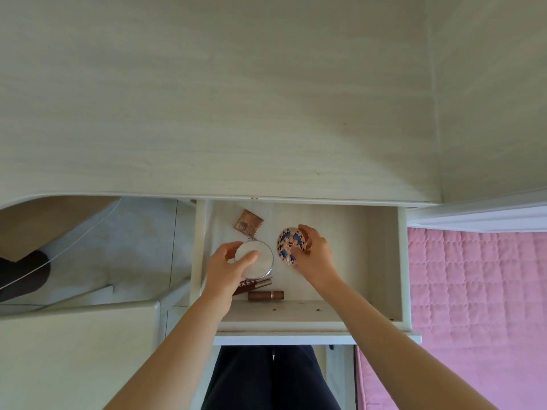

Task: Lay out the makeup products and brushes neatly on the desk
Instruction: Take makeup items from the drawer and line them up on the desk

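An open drawer [381, 261] under the pale desk [236, 99] holds the makeup. My left hand [228, 267] grips a round white compact [260, 258] with a silver rim. My right hand [315, 255] holds a round patterned compact [288, 245], pink with blue shapes, tilted up on its edge. Behind them lies a square bronze palette [248, 221]. Near the drawer's front lie a brown lipstick tube [266, 295] and a dark lettered tube [251, 284], partly hidden by my left hand.
A pink quilted bed cover [479, 306] is at the right, next to the drawer. A white chair or cabinet top [74, 350] stands at the lower left. A thin white cable [74, 244] crosses the floor at the left. My dark trousers [272, 380] are below the drawer.
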### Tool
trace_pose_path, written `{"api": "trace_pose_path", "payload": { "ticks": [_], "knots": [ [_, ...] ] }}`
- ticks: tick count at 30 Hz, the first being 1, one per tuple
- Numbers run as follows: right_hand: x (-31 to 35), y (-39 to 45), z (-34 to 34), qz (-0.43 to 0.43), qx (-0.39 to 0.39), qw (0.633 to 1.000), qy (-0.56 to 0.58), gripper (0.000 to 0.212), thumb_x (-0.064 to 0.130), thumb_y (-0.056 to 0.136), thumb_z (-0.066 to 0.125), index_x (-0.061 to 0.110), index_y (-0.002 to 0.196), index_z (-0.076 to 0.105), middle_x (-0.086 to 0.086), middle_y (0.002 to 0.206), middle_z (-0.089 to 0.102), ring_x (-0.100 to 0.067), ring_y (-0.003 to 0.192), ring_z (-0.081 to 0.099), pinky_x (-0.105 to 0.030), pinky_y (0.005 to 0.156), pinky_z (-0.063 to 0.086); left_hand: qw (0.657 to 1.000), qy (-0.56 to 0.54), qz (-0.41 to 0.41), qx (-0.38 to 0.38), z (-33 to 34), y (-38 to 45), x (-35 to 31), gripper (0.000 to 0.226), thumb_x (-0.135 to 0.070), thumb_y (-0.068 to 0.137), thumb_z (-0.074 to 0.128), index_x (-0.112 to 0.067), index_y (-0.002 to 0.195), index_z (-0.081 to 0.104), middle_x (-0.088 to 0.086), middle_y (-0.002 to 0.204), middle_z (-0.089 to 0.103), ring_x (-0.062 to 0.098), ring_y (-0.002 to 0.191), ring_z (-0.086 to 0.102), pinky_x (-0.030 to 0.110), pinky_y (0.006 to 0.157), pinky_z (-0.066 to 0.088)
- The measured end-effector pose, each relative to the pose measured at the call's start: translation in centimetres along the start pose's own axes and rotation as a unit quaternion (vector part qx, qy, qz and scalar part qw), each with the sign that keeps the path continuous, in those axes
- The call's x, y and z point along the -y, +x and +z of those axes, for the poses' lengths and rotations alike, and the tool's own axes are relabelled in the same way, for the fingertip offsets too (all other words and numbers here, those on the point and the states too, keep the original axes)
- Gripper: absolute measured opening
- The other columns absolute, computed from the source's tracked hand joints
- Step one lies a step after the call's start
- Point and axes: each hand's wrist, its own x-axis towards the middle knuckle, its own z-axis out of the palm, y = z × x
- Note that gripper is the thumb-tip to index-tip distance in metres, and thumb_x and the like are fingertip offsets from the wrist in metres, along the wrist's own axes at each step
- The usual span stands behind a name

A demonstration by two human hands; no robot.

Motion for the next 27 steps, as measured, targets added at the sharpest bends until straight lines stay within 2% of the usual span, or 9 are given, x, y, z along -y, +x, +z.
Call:
{"api": "trace_pose_path", "payload": {
  "ticks": [1, 3, 6, 9, 12, 15, 19, 24, 27],
  "knots": [
    [0.7, -0.8, -0.5, 0.017, 0.009, 0.998, 0.051, 0.049, 0.003, 0.089, 0.055, 0.025, 0.132, 0.046, -0.006, 0.121, 0.053, -0.021, 0.105, 0.056, -0.032, 0.079, 0.057, 0.999, -0.036, -0.02, 0.009, -0.3, -0.5, -0.3, 0.037, -0.022, 0.076, 0.079, -0.023, 0.109, 0.062, 0.002, 0.111, 0.063, 0.02, 0.103, 0.061, 0.046, 0.087, 0.055],
    [2.3, -2.7, -1.5, 0.045, 0.029, 0.987, 0.149, 0.042, 0.001, 0.09, 0.053, 0.023, 0.125, 0.05, -0.002, 0.11, 0.057, -0.025, 0.098, 0.062, -0.037, 0.072, 0.06, 0.995, -0.087, -0.038, 0.031, -0.9, -1.6, -1.3, 0.036, -0.019, 0.08, 0.075, -0.021, 0.113, 0.061, 0.004, 0.115, 0.063, 0.022, 0.103, 0.062, 0.046, 0.088, 0.055],
    [4.4, -5.2, -2.6, 0.034, 0.053, 0.972, 0.227, 0.029, 0.005, 0.095, 0.042, 0.022, 0.115, 0.055, -0.004, 0.103, 0.063, -0.028, 0.089, 0.067, -0.045, 0.071, 0.056, 0.982, -0.169, -0.048, 0.067, -1.8, -3.3, -3.2, 0.027, -0.013, 0.086, 0.067, -0.017, 0.113, 0.064, 0.008, 0.113, 0.066, 0.024, 0.102, 0.064, 0.04, 0.077, 0.055],
    [6.5, -6.8, -2.9, 0.019, 0.051, 0.959, 0.277, 0.027, 0.01, 0.097, 0.036, 0.02, 0.107, 0.059, -0.01, 0.1, 0.068, -0.031, 0.085, 0.069, -0.04, 0.06, 0.055, 0.972, -0.215, -0.035, 0.084, -3.1, -4.2, -5.2, 0.023, -0.013, 0.088, 0.062, -0.015, 0.11, 0.067, 0.014, 0.117, 0.065, 0.032, 0.11, 0.06, 0.05, 0.087, 0.051],
    [9.1, -7.5, -2.8, 0.001, 0.042, 0.953, 0.3, 0.02, 0.019, 0.098, 0.042, 0.017, 0.101, 0.061, -0.006, 0.092, 0.07, -0.029, 0.083, 0.07, -0.034, 0.053, 0.053, 0.962, -0.251, 0.0, 0.102, -4.3, -4.9, -7.8, 0.026, -0.016, 0.086, 0.064, -0.012, 0.112, 0.064, 0.014, 0.114, 0.066, 0.029, 0.104, 0.062, 0.043, 0.076, 0.053],
    [11.7, -7.5, -2.4, -0.023, 0.029, 0.951, 0.306, 0.016, 0.028, 0.096, 0.051, 0.017, 0.099, 0.062, -0.003, 0.088, 0.07, -0.024, 0.081, 0.071, -0.034, 0.055, 0.054, 0.965, -0.24, 0.062, 0.088, -4.9, -5.3, -10.6, 0.024, -0.02, 0.087, 0.063, -0.014, 0.11, 0.064, 0.006, 0.106, 0.069, 0.019, 0.094, 0.065, 0.035, 0.073, 0.052],
    [15.1, -6.6, -2.2, -0.062, -0.01, 0.951, 0.303, 0.015, 0.029, 0.093, 0.057, 0.016, 0.093, 0.065, -0.002, 0.083, 0.07, -0.022, 0.081, 0.07, -0.04, 0.07, 0.059, 0.969, -0.205, 0.134, 0.039, -5.0, -4.9, -14.3, 0.017, -0.019, 0.089, 0.062, -0.015, 0.106, 0.064, -0.002, 0.099, 0.069, 0.011, 0.086, 0.065, 0.027, 0.063, 0.053],
    [19.1, -3.6, -2.4, -0.076, -0.04, 0.945, 0.315, 0.018, 0.033, 0.091, 0.06, 0.016, 0.092, 0.067, -0.002, 0.082, 0.071, -0.027, 0.084, 0.07, -0.05, 0.074, 0.058, 0.967, -0.182, 0.178, -0.013, -4.6, -2.7, -17.9, 0.014, -0.024, 0.088, 0.065, -0.02, 0.101, 0.068, -0.003, 0.103, 0.07, 0.016, 0.1, 0.064, 0.039, 0.089, 0.051],
    [21.3, -1.3, -2.5, -0.091, -0.047, 0.948, 0.301, 0.016, 0.034, 0.091, 0.06, 0.019, 0.092, 0.066, 0.0, 0.085, 0.07, -0.022, 0.085, 0.07, -0.049, 0.075, 0.059, 0.966, -0.173, 0.183, -0.056, -4.0, -0.6, -19.7, 0.012, -0.027, 0.087, 0.066, -0.024, 0.098, 0.069, -0.005, 0.104, 0.069, 0.014, 0.099, 0.063, 0.039, 0.089, 0.051]
  ]
}}
